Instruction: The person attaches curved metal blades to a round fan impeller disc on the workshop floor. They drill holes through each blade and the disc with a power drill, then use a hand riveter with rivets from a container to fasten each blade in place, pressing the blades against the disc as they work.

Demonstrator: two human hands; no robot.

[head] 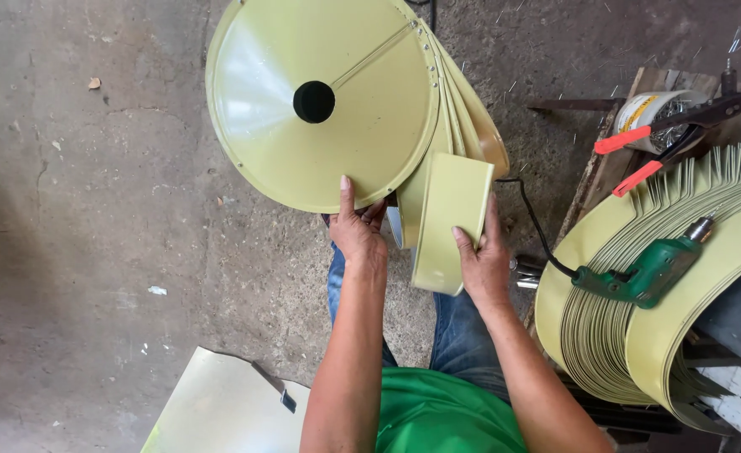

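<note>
Pale green metal cone (303, 151) — a shallow one with a round hole at its middle and a riveted seam — is held tilted above the concrete floor (93, 252), its lower rim gripped by the left hand (358, 231), thumb laid flat on the face and fingers curled behind. A curved pale green band (446, 222) is pinched along its right edge by the right hand (483, 264), just beside the cone's rim. To the right, a green electric drill (647, 273) is seen resting on a stack of curved green sheets (630, 335) — red-handled pliers (639, 155) lie behind them.
</note>
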